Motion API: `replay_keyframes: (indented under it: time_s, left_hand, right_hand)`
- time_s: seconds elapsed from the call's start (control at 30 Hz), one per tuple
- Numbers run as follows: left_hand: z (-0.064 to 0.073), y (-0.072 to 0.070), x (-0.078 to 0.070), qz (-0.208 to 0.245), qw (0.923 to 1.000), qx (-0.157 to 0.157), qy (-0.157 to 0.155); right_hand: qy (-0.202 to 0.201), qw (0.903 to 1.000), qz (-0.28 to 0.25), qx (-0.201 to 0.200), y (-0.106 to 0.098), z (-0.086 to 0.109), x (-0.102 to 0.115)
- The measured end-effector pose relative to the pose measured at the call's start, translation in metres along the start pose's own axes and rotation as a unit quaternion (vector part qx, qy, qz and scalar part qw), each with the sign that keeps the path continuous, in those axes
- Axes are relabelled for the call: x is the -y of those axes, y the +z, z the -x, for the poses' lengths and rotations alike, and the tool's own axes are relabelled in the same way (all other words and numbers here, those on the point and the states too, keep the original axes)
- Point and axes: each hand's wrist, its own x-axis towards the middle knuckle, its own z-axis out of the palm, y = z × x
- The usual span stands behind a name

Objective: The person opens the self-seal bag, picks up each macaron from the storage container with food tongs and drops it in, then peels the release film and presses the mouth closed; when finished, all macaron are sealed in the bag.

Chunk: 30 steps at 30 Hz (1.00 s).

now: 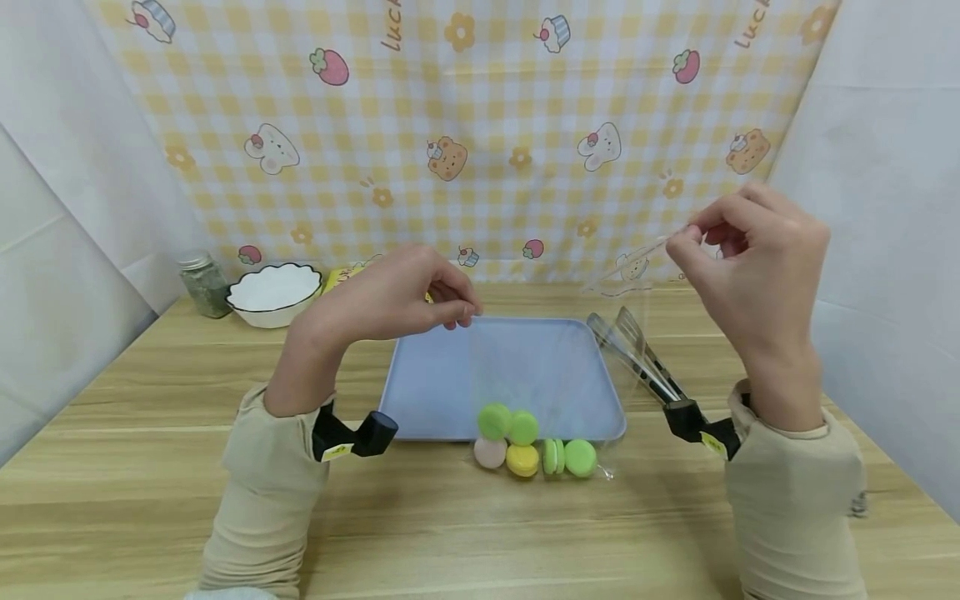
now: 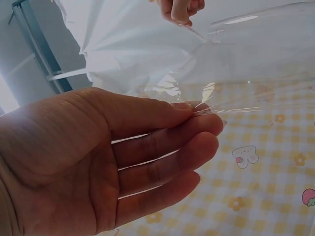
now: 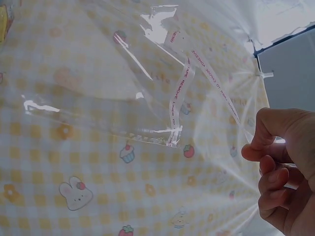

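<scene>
A clear plastic bag hangs over the table with several macarons in its bottom, green, yellow and pale pink. My left hand pinches one edge of the bag between thumb and index finger; in the left wrist view its other fingers stretch out below. Raised higher, my right hand pinches the end of a thin liner strip printed with red letters. The strip is partly peeled, its other end still on the adhesive edge of the bag. The bag's outline is faint in the head view.
Behind the bag lies a light blue tray. Metal tongs rest to its right. At the back left stand a lidded jar, a white scalloped bowl and a yellow package. A checked curtain closes off the back.
</scene>
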Motion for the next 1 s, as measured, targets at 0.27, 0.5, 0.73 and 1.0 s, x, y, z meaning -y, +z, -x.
replay_keyframes:
  time_s: [0.27, 0.5, 0.73, 1.0]
  left_hand:
    - [-0.0002, -0.0001, 0.0005, -0.002, 1.0, 0.0, -0.001]
    - [0.0001, 0.0, 0.0021, -0.004, 1.0, -0.003, -0.001]
    - [-0.0002, 0.0003, 0.002, -0.002, 1.0, -0.002, -0.001]
    - [-0.0006, 0.0011, 0.0021, -0.005, 1.0, -0.004, -0.002]
  right_hand:
    - [0.015, 0.9997, 0.01, -0.017, -0.0049, -0.0011, -0.0052]
    - [0.016, 0.9997, 0.012, -0.017, -0.0054, -0.0025, -0.0069]
    - [0.019, 0.9996, 0.012, -0.017, -0.0064, -0.0024, -0.0071]
    - [0.022, 0.9995, 0.01, -0.02, -0.007, -0.0017, -0.008]
